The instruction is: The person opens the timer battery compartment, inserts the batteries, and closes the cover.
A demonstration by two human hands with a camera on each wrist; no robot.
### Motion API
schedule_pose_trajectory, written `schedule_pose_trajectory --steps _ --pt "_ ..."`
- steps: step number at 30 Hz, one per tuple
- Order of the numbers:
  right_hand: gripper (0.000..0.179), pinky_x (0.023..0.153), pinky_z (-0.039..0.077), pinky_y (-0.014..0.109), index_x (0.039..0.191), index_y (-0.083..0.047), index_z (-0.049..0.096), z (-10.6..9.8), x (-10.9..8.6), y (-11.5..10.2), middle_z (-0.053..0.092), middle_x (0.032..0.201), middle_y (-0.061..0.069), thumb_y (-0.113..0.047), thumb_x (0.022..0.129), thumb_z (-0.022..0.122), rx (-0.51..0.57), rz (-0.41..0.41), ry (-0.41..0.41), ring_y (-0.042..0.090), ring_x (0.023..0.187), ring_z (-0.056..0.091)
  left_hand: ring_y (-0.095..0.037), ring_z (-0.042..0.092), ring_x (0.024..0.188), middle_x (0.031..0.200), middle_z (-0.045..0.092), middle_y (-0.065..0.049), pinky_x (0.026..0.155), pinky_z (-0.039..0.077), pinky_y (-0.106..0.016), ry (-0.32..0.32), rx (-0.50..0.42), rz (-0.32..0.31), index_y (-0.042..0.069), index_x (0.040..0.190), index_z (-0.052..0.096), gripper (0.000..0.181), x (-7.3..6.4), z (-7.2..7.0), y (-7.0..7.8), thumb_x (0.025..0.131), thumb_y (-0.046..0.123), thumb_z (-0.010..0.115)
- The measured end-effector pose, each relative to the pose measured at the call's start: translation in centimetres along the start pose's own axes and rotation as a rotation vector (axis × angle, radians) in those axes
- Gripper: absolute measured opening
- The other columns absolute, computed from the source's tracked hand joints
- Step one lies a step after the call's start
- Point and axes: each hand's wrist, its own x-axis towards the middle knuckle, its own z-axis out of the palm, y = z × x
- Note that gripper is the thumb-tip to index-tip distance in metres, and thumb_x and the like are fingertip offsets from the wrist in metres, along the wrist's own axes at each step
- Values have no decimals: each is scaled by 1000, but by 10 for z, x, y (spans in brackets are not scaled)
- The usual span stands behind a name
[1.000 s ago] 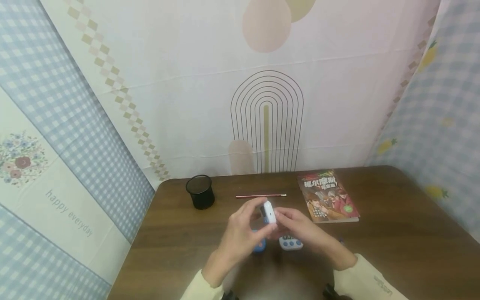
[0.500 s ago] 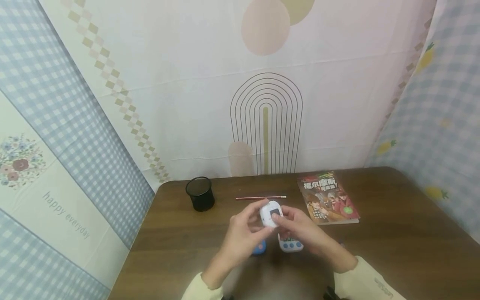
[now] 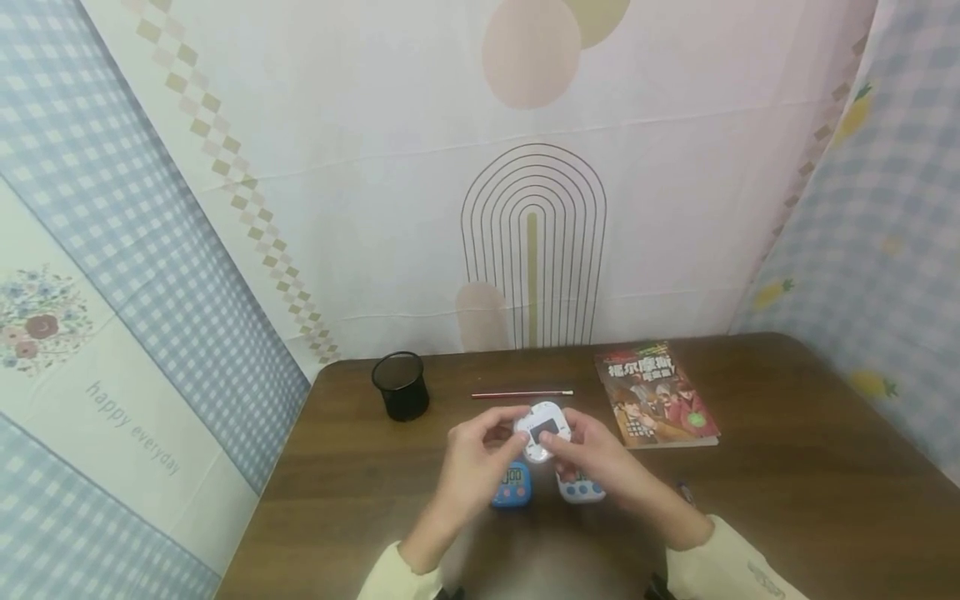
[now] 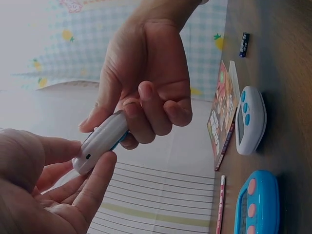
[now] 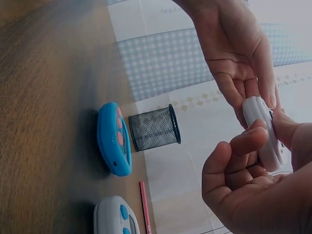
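Tabletop point(image 3: 322, 500); white timer point(image 3: 543, 423) now face-down

A dark wood-grain table point(image 3: 330, 483) runs up to a white cloth backdrop point(image 3: 375, 250), nested arches point(image 3: 532, 242) printed centrally! Left, a blue gingham hanging point(image 3: 97, 142) reads "happy everyday"; right, a checked drape point(image 3: 915, 275) sports yellow fruit point(image 3: 857, 117).

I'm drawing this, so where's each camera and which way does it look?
Head: on the head, looking forward and down at the table; left grip, right grip, sleeves show.
Left wrist: sits there, faces the gadget, book beyond; both grips show.
Right wrist: sits there, faces the gadget, cup beyond; both grips show.
Wrist views share the blue timer.
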Motion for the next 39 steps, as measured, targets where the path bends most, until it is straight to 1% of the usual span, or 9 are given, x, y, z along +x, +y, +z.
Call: schedule_pose_trajectory --steps 6,10,16,18,21,27,33,39 --pt "40 59 48 20 128 6 52 4 0 0 62 78 1 -22 105 67 -39 -15 36 9 64 55 -18 76 94 115 78 -9 84 64 -27 -9 4 -23 12 126 75 28 1 -1 -4 98 9 75" --pt "40 58 49 21 128 7 52 5 -1 -1 63 80 2 -22 104 68 -79 -28 50 9 65 55 -16 76 93 116 78 -8 83 65 -26 -21 14 -59 12 126 74 28 2 -1 -4 98 10 76" --pt "42 55 44 18 131 8 50 7 -3 -1 62 84 4 -21 105 66 -87 -59 28 7 63 51 -12 76 93 116 78 -4 83 64 -25 -48 17 -103 14 127 74 29 2 -3 -1 99 11 76" --pt "42 54 43 18 131 8 49 8 -3 -1 62 85 4 -21 105 65 -84 -64 20 6 63 50 -12 76 94 117 78 -5 83 64 -25 -53 19 -102 13 128 74 29 2 -3 -1 99 11 75" --pt "42 55 45 18 132 8 49 9 -4 -1 62 88 4 -22 105 65 -96 -63 24 7 65 52 -13 77 94 117 78 -7 82 64 -25 -53 22 -95 11 128 75 29 2 -2 -1 99 10 75" --pt "43 56 46 19 133 8 49 9 -4 -1 61 90 6 -22 106 64 -117 -65 31 8 66 52 -16 77 92 116 79 -9 82 64 -25 -39 26 -79 10 126 76 28 3 -1 0 98 10 76" --pt "42 56 46 19 133 7 49 9 -4 -2 61 88 4 -21 106 64 -104 -61 27 7 65 52 -16 76 92 115 79 -8 82 64 -25 -35 38 -86 10 126 76 28 3 0 0 98 10 76" --pt "45 56 46 21 135 7 48 9 -5 -3 62 87 2 -18 103 67 -103 -58 37 8 65 53 -14 75 87 108 79 -8 80 64 -24 -23 49 -80 10 126 76 28 3 0 1 98 7 76"
